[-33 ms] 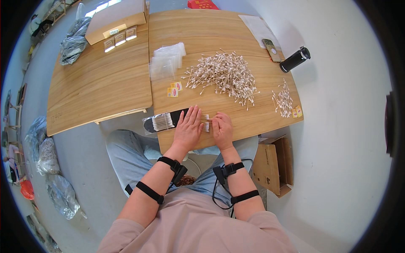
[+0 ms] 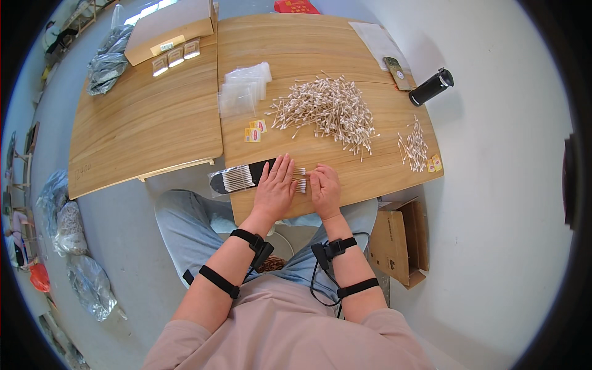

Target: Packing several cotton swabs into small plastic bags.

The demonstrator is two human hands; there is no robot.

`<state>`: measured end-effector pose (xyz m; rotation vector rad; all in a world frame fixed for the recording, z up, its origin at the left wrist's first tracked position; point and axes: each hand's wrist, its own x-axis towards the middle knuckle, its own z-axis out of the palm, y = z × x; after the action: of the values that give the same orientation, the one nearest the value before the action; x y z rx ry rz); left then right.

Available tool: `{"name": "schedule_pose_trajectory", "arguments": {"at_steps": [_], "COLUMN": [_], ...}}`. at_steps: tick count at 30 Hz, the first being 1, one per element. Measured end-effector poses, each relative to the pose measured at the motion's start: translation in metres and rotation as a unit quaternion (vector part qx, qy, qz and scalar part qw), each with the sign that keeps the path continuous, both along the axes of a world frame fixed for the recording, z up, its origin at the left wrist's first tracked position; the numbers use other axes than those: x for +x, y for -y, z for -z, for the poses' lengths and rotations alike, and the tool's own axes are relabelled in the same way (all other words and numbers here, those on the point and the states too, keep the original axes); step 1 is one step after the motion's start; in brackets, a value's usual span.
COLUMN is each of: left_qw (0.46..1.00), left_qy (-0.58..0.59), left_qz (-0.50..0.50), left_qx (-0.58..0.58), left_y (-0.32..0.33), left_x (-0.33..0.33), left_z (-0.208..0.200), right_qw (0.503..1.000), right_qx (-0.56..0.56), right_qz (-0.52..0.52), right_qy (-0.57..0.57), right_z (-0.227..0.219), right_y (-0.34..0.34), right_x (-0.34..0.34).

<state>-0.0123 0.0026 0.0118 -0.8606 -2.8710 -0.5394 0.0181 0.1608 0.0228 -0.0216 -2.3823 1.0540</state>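
My left hand lies flat, fingers stretched, across a black card near the front edge of the table. A row of white cotton swabs rests on the card's left part, in a clear plastic sleeve. More swab tips stick out to the right from under my left hand. Just beside these tips, my right hand is closed, its thumb and fingers pressed together in a pinch. Whatever it pinches is hidden. A large heap of loose cotton swabs lies beyond my hands.
A smaller swab pile and yellow labels lie at the right edge. Clear bags and more yellow labels lie left of the heap. A black bottle, a phone and a carton stand or lie farther back.
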Motion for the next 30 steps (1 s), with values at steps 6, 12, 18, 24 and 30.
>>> {"name": "schedule_pose_trajectory", "arguments": {"at_steps": [6,12,18,24,30], "left_qw": [1.0,1.0,1.0,1.0,1.0], "left_qy": [-0.001,-0.002,0.002,-0.001,0.009], "left_qz": [-0.001,-0.001,-0.002,-0.004,-0.007], "left_qx": [0.0,-0.001,-0.006,0.006,0.002], "left_y": [0.0,-0.001,0.0,0.0,0.001], "left_x": [0.0,0.0,0.0,0.0,0.001], "left_z": [0.001,0.001,-0.002,-0.002,0.002], "right_qw": [0.999,0.999,0.998,0.988,0.953], "right_qx": [0.034,0.045,0.066,-0.008,0.1], "right_qz": [-0.007,-0.013,-0.01,0.047,0.165], "right_qy": [0.017,0.012,0.024,0.145,0.232], "right_z": [-0.001,0.0,-0.003,0.007,-0.01], "right_y": [0.001,-0.001,0.002,-0.012,-0.008], "right_x": [0.0,-0.001,-0.002,-0.033,-0.095]}}
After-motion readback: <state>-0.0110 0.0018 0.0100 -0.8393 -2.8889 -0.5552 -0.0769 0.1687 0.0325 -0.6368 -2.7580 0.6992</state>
